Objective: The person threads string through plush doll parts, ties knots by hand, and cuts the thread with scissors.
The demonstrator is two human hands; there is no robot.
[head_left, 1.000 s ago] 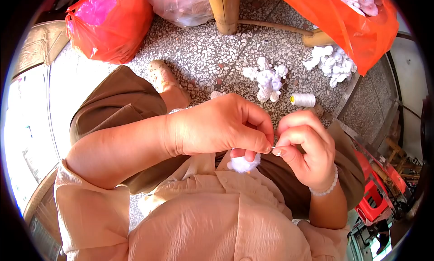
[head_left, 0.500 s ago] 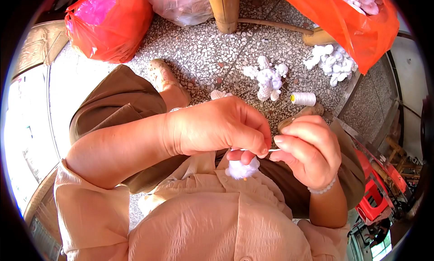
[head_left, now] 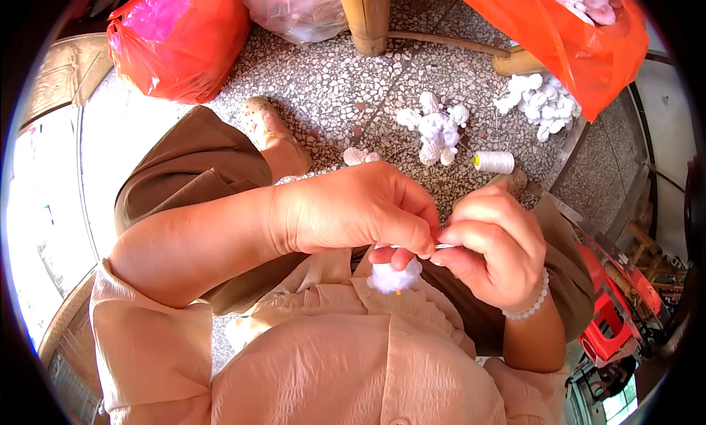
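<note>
My left hand (head_left: 360,211) is closed, thumb and forefinger pinched on a thin white strand (head_left: 441,246), which could be yarn or a slim tool. Its lower fingers hold a small white fluffy piece (head_left: 396,276) with a tiny orange bit at the bottom. Close against it, my right hand (head_left: 496,248) is closed too, its thumb and fingertips pinching the other end of that strand. Part of the fluffy piece is hidden behind the left fingers.
On the speckled floor lie white crocheted pieces (head_left: 439,130), a heap of more white pieces (head_left: 540,105) and a thread spool (head_left: 493,161). Red plastic bags (head_left: 180,46) stand beyond, near a bamboo leg (head_left: 365,16). A red stool (head_left: 609,314) is at right.
My right hand has shifted slightly left and turned, its fingertips now closer to the left hand, so less of the strand shows between them. The left hand stays nearly still.
</note>
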